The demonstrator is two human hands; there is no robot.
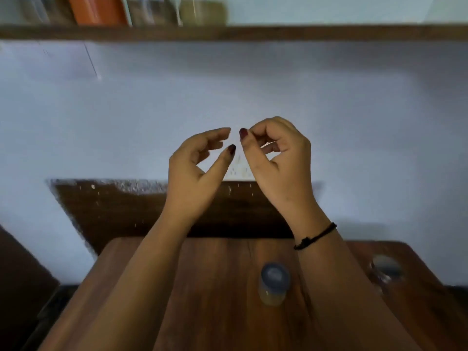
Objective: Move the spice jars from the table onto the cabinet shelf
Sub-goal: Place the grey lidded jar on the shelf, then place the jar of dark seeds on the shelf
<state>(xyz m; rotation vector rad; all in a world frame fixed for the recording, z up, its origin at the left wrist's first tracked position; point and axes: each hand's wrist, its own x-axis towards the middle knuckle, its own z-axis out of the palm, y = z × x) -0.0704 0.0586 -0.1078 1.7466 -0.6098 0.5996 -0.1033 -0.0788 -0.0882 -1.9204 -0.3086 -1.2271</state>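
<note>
Straight ahead, in the head view, a person's two bare hands are raised side by side in front of a pale blue wall [354,122], and both hold nothing. The left hand [195,173] has its fingers [217,134] loosely curved and spread apart, thumb stretched out toward the other hand. The right hand [281,160] has its fingers [258,130] curled in toward the palm around nothing, thumb tip almost meeting the left thumb but not touching. Dark polish shows on the thumbnails, and a thin black wristband [315,236] circles the right wrist.

Well below the fingertips, between the two forearms, a small spice jar [274,285] with a grey-blue lid stands upright on the wooden table [202,274]; its contents look pale yellow. A second jar [386,271], too blurred to describe, sits on the table to the right of the right forearm.

High above the fingers runs the dark wooden cabinet shelf [304,32]. Up and to the left of the left hand's fingers, several jars stand on it in a row: an orange-filled jar [98,10], a brown-filled jar [152,12] and an olive-green-filled jar [205,12].

Behind the wrists, a dark wooden panel [114,211] leans at the wall's foot.
</note>
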